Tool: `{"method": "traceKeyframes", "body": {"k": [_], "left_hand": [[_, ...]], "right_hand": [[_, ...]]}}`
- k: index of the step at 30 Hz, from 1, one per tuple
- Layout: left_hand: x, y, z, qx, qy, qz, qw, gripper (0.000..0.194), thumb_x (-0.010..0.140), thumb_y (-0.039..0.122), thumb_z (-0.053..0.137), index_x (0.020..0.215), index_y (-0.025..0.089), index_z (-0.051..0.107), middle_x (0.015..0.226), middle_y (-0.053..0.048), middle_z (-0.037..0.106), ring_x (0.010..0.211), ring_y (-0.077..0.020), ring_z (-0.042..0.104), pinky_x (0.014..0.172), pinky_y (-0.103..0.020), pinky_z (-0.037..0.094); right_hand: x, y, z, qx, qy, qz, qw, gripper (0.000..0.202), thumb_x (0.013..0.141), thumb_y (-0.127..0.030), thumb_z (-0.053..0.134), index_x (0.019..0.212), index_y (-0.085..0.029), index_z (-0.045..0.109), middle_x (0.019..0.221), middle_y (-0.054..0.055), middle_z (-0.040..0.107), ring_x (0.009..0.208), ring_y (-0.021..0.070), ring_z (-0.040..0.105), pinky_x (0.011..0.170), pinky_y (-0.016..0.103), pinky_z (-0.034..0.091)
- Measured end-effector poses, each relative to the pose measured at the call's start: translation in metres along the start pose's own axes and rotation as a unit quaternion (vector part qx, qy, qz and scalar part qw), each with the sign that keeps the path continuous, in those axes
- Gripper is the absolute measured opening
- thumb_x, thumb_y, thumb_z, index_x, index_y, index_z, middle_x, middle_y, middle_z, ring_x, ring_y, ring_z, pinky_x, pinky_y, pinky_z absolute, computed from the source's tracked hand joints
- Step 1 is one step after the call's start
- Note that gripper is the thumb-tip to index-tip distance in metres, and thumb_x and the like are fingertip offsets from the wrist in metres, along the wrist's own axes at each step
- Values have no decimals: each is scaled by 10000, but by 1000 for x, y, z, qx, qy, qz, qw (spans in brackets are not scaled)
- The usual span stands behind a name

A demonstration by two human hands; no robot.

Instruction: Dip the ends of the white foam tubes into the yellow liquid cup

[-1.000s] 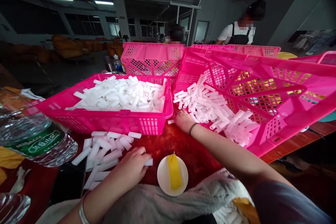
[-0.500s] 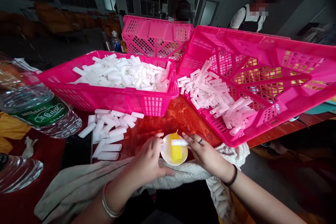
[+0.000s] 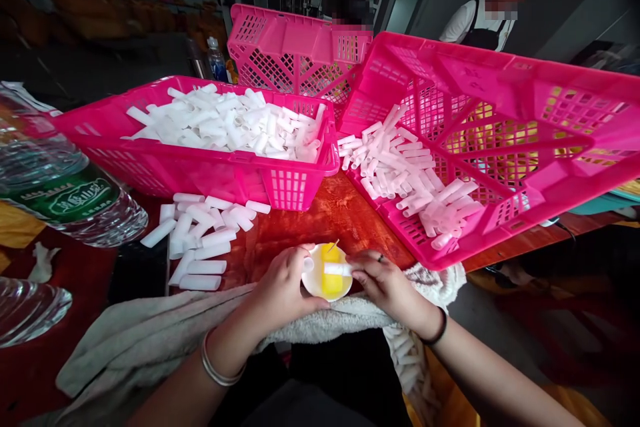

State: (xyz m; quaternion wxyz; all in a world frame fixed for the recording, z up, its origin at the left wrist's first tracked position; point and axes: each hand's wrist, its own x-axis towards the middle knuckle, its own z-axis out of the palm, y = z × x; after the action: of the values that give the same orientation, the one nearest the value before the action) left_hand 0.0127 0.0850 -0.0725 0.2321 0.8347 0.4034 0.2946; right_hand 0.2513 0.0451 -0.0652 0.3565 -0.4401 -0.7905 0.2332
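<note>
A small white bowl with a yellow sponge block in it sits at the table's front edge. A thin stick pokes up from the top of the sponge. My right hand pinches one end of a short white plastic tube, which lies across the sponge. On the left of the bowl, my left hand is closed round another white tube, its open end facing the bowl. The left thumb reaches along the bowl's near side; whether it touches the rim I cannot tell.
Loose white tubes lie on the table at left. Behind stands a pink basket heaped with tubes; a tilted pink basket holds more at right. Water bottles stand left. A towel drapes the front edge. A person is behind.
The view has shifted slightly, so everything sits a little higher. The right hand's tube has moved slightly left over the sponge. Both hands keep hold of their tubes.
</note>
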Motion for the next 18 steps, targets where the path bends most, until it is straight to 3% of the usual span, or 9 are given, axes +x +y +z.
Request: {"method": "traceKeyframes", "body": {"k": [3, 5, 9, 10, 14, 16, 18], "left_hand": [[0, -2, 0, -13, -7, -5, 1000, 853, 477, 350, 924, 1187, 213, 471, 1195, -105, 594, 1084, -304, 578, 926, -444, 503], [0, -3, 0, -21, -10, -9, 1000, 862, 476, 353, 924, 1194, 212, 470, 1200, -108, 591, 1095, -306, 573, 932, -447, 498], [0, -4, 1, -38, -22, -23, 999, 870, 491, 331, 924, 1216, 210, 458, 1217, -122, 577, 1116, -310, 561, 938, -452, 495], [0, -3, 1, -42, -26, -26, 998, 867, 494, 323, 924, 1216, 213, 458, 1221, -122, 574, 1121, -311, 558, 942, -456, 492], [1, -1, -1, -54, -30, -31, 998, 848, 486, 312, 928, 1195, 227, 471, 1224, -113, 579, 1123, -311, 560, 948, -459, 491], [1, 0, -2, -58, -30, -33, 997, 829, 484, 318, 927, 1178, 224, 483, 1216, -113, 585, 1113, -311, 567, 940, -454, 497], [1, 1, -3, -61, -28, -34, 997, 819, 488, 318, 922, 1177, 221, 489, 1214, -113, 588, 1104, -311, 573, 935, -451, 500]], "right_hand": [[-2, -3, 1, -47, -22, -86, 995, 210, 935, -135, 490, 1089, -188, 622, 1092, 129, 560, 1000, 239, 592, 833, 380, 543], [-3, -6, 2, 11, -26, -57, 998, 191, 927, -150, 511, 1089, -202, 597, 1071, 110, 554, 988, 229, 590, 804, 361, 553], [-4, -10, 5, 159, -16, 87, 983, 218, 963, -241, 488, 1177, -206, 512, 919, 61, 599, 745, 165, 630, 619, 273, 564], [-5, -11, 5, 145, -15, 86, 986, 198, 964, -239, 489, 1152, -202, 536, 918, 64, 604, 746, 165, 632, 628, 276, 563], [-9, -15, 5, 13, -4, -33, 999, 128, 922, -163, 520, 988, -201, 623, 1052, 103, 567, 984, 227, 590, 822, 363, 535], [-12, -15, 7, 42, 6, -13, 999, 139, 920, -167, 526, 1033, -212, 593, 1032, 92, 561, 954, 216, 598, 790, 348, 547], [-13, -14, 10, 97, 22, 55, 994, 184, 929, -200, 541, 1111, -220, 546, 977, 75, 582, 855, 190, 625, 713, 310, 563]]}}
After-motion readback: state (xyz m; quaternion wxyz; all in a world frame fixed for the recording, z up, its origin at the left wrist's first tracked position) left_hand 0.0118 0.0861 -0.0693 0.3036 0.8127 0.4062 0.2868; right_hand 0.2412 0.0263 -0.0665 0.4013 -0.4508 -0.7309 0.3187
